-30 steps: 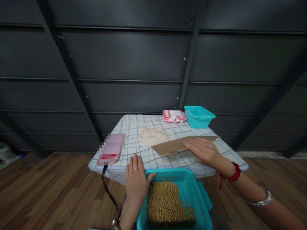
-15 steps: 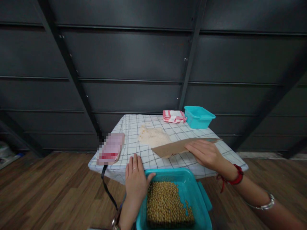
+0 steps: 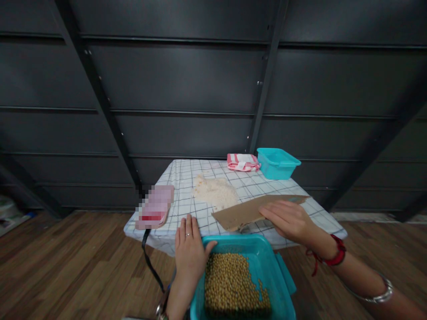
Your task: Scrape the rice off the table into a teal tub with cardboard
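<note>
A table with a white checked cloth (image 3: 182, 180) stands before a dark panelled wall; at its near edge, close to the viewer, sits a teal basin (image 3: 262, 255), with round yellow-brown beans (image 3: 231, 280) covering most of its bottom, thinning to bare plastic on the right; a smaller turquoise tub (image 3: 278, 170) stands upright at the far right, its floor hidden, so its contents cannot be told; a folded red-and-white towel (image 3: 243, 163) lies just left of it.

The right hand (image 3: 290, 222) is partly closed, its fingers gripping a tilted strip of brown cardboard (image 3: 238, 214) above the cloth, beyond the basin; the strip's left end is beside a pale, powdery heap (image 3: 216, 191) mid-table; the left hand (image 3: 190, 253) is open and flat, gripping nothing, fingers at the table's near edge, thumb at the basin's left corner.
</note>
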`<move>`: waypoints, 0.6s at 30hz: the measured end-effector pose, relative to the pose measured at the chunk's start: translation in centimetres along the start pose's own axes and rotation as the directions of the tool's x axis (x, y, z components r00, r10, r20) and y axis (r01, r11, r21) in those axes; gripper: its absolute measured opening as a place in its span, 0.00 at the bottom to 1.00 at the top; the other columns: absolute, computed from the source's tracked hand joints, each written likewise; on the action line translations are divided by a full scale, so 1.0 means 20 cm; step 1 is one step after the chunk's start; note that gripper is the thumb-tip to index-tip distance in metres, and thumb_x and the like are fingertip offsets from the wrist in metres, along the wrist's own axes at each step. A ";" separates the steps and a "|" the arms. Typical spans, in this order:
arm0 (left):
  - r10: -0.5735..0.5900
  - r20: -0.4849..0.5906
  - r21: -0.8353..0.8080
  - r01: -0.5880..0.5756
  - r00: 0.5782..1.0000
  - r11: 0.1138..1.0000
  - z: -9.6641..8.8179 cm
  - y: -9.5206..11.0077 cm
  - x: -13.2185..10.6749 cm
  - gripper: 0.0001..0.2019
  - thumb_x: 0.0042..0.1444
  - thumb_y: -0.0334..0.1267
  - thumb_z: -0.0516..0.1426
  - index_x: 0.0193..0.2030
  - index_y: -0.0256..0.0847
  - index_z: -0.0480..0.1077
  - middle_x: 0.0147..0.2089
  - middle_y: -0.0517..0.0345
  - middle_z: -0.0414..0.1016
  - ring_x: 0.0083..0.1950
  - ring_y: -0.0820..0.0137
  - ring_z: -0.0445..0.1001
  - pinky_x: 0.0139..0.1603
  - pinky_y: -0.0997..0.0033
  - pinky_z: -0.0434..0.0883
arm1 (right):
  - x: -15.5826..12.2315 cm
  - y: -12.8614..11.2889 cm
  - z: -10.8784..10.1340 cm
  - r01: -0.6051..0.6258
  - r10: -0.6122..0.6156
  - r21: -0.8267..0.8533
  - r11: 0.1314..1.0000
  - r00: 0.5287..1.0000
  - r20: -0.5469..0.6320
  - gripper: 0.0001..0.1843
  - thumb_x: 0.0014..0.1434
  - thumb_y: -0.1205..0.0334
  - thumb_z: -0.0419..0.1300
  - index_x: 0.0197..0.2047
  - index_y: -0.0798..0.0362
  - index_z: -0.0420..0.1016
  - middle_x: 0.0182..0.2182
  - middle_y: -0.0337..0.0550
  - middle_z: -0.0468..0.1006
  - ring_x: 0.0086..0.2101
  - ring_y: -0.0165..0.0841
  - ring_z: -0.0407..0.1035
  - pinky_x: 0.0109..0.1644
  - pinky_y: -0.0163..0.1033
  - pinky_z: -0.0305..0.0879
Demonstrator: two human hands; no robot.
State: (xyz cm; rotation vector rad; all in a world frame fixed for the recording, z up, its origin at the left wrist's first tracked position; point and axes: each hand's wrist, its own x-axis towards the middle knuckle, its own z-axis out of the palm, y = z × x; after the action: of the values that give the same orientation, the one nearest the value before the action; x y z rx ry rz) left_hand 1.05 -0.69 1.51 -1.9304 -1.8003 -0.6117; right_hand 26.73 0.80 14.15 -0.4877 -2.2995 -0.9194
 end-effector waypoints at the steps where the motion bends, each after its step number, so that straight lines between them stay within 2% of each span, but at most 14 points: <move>1: -0.005 -0.001 -0.005 0.005 1.000 1.000 0.00 0.00 0.00 0.37 0.52 0.59 0.47 0.55 0.23 0.61 0.57 0.34 0.64 0.59 0.49 0.61 0.55 0.51 0.62 | 0.00 0.00 0.00 -0.011 0.011 0.000 1.000 1.000 -0.007 0.17 0.54 0.80 0.45 0.40 0.56 0.70 0.29 0.43 0.78 0.30 0.30 0.71 0.34 0.37 0.69; 6: -0.018 -0.008 -0.021 0.018 1.000 1.000 0.01 0.00 0.00 0.37 0.52 0.59 0.46 0.56 0.24 0.61 0.58 0.33 0.64 0.59 0.49 0.61 0.55 0.51 0.61 | 0.03 0.02 0.06 -0.053 0.052 -0.022 0.998 0.997 -0.053 0.16 0.54 0.79 0.46 0.38 0.56 0.71 0.28 0.43 0.77 0.30 0.30 0.71 0.34 0.36 0.69; 10: -0.022 0.013 -0.035 0.022 1.000 0.999 0.01 0.00 0.00 0.36 0.52 0.57 0.48 0.56 0.25 0.61 0.58 0.34 0.63 0.59 0.49 0.61 0.55 0.51 0.62 | 0.04 0.01 0.10 -0.028 0.027 -0.023 0.999 0.999 -0.026 0.16 0.55 0.78 0.45 0.36 0.57 0.72 0.27 0.44 0.77 0.29 0.31 0.71 0.33 0.37 0.69; 14: -0.033 0.027 -0.043 0.034 0.999 0.999 0.00 0.00 0.00 0.35 0.52 0.56 0.49 0.56 0.24 0.60 0.59 0.32 0.62 0.60 0.49 0.60 0.56 0.50 0.61 | -0.01 -0.02 0.04 -0.019 0.019 -0.032 0.999 1.000 -0.002 0.17 0.55 0.79 0.45 0.37 0.57 0.72 0.29 0.44 0.78 0.30 0.30 0.70 0.34 0.36 0.68; 18: -0.022 0.025 -0.031 0.023 0.999 0.999 -0.01 0.00 0.00 0.35 0.51 0.55 0.50 0.56 0.24 0.60 0.58 0.33 0.64 0.60 0.49 0.60 0.56 0.50 0.61 | -0.03 -0.05 -0.02 -0.021 0.025 -0.046 0.999 0.997 0.076 0.17 0.56 0.79 0.44 0.36 0.56 0.72 0.30 0.43 0.78 0.30 0.29 0.70 0.36 0.36 0.68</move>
State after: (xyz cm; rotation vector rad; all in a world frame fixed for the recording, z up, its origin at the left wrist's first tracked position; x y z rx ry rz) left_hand 1.15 -0.69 1.66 -1.9488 -1.8407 -0.6295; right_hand 26.87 -0.28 13.56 -0.5768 -2.3410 -0.9592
